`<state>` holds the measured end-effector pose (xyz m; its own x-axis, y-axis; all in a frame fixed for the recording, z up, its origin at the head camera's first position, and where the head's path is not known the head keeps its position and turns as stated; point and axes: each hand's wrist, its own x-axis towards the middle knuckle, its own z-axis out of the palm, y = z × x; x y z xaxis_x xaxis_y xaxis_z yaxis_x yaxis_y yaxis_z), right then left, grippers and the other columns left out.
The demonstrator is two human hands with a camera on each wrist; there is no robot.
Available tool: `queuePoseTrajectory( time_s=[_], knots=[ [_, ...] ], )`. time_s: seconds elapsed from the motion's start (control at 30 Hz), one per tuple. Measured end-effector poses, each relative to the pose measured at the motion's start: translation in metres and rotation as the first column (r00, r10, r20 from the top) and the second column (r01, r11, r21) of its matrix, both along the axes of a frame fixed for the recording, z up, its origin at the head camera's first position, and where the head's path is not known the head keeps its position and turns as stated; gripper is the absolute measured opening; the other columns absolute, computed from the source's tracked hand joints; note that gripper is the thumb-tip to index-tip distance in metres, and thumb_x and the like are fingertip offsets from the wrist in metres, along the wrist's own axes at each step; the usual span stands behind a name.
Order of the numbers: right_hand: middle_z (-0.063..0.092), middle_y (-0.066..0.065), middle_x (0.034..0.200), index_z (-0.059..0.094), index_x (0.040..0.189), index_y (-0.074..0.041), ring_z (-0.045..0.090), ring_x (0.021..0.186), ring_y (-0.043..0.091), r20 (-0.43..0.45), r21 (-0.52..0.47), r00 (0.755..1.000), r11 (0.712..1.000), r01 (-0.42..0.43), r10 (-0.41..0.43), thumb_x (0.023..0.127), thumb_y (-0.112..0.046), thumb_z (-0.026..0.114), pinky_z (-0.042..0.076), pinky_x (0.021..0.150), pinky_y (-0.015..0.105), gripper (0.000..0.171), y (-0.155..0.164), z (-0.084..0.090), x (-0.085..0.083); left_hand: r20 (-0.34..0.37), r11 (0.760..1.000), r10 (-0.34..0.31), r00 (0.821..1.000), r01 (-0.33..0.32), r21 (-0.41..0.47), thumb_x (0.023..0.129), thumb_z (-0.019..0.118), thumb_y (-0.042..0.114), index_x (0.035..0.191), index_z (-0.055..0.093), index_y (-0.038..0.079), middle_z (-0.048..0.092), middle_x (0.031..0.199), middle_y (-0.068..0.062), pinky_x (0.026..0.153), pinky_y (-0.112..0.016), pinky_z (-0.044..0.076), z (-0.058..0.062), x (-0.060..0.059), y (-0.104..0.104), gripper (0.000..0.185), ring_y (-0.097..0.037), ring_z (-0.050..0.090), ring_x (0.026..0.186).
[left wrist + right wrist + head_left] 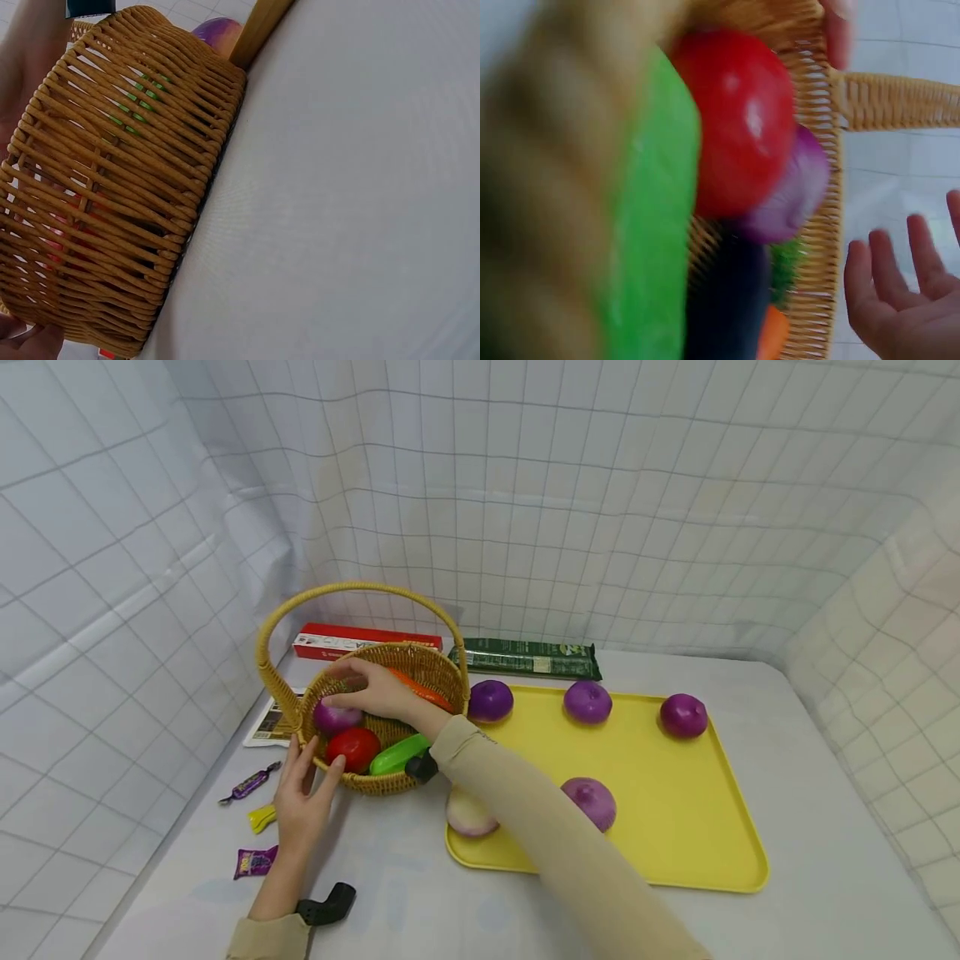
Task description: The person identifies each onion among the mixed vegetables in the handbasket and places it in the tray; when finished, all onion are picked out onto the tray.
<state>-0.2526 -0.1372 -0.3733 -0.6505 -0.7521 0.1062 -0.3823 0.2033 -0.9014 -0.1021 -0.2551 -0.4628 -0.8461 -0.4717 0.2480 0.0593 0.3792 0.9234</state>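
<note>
A wicker basket [386, 783] with a tall arched handle holds a red tomato [354, 750], a purple onion [335, 718], a long green vegetable [399, 755] and an orange carrot [420, 687]. In the right wrist view a dark, long vegetable [731, 300] lies beside the tomato. My left hand [303, 797] holds the basket at its left front, thumb over the rim by the tomato; its fingers [34, 343] show at the basket's edge. My right hand [382, 692] is over the basket near the onion. Its fingers [926, 255] are spread and hold nothing.
Right of the basket lies a yellow tray [675, 802] with several purple onions [588, 702] and a pale, round vegetable [471, 812]. Behind stand a red box [360, 642] and a green packet [525, 658]. Wrapped sweets [251, 783] lie to the left.
</note>
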Motion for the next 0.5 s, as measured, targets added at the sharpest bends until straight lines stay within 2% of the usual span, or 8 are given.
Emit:
queuePoseTrajectory(
  time_s=[0.13, 0.23, 0.4, 0.5],
  knots=[
    [0.045, 0.005, 0.139, 0.045, 0.138, -0.013, 0.043, 0.126, 0.025, 0.001, 0.085, 0.999, 0.995, 0.054, -0.054, 0.085, -0.032, 0.069, 0.043, 0.098, 0.031, 0.061, -0.01, -0.009, 0.002, -0.018, 1.0, -0.006, 1.0, 0.006, -0.002, 0.091, 0.064, 0.021, 0.139, 0.045, 0.007, 0.02, 0.154, -0.003, 0.102, -0.023, 0.033, 0.001, 0.0, 0.0, 0.054, -0.024, 0.026, 0.138],
    [0.041, 0.006, 0.143, 0.043, 0.14, -0.015, 0.041, 0.127, 0.023, -0.02, 0.129, 0.994, 0.986, 0.106, -0.104, 0.085, -0.034, 0.069, 0.041, 0.101, 0.034, 0.064, -0.016, -0.012, 0.005, -0.032, 1.0, -0.005, 0.999, 0.004, -0.006, 0.09, 0.064, 0.021, 0.139, 0.046, 0.007, 0.021, 0.154, -0.002, 0.102, -0.022, 0.034, 0.002, 0.001, 0.0, 0.054, -0.024, 0.027, 0.138],
    [0.042, 0.007, 0.141, 0.043, 0.14, -0.018, 0.046, 0.121, 0.02, -0.008, 0.14, 0.984, 0.974, 0.179, -0.18, 0.084, -0.037, 0.069, 0.046, 0.096, 0.033, 0.065, -0.02, -0.023, 0.01, -0.038, 1.0, -0.006, 0.999, 0.006, -0.002, 0.09, 0.064, 0.021, 0.139, 0.046, 0.006, 0.022, 0.154, -0.002, 0.102, -0.024, 0.034, 0.001, -0.001, 0.001, 0.054, -0.025, 0.029, 0.137],
    [0.042, 0.005, 0.141, 0.042, 0.142, -0.019, 0.046, 0.12, 0.018, -0.007, 0.157, 0.982, 0.969, 0.19, -0.191, 0.084, -0.039, 0.068, 0.046, 0.097, 0.034, 0.066, -0.021, -0.032, 0.014, -0.041, 1.0, 0.002, 0.999, -0.002, 0.001, 0.09, 0.065, 0.021, 0.138, 0.047, 0.005, 0.023, 0.153, -0.003, 0.102, -0.023, 0.034, -0.002, -0.001, 0.002, 0.054, -0.025, 0.029, 0.137]
  ],
)
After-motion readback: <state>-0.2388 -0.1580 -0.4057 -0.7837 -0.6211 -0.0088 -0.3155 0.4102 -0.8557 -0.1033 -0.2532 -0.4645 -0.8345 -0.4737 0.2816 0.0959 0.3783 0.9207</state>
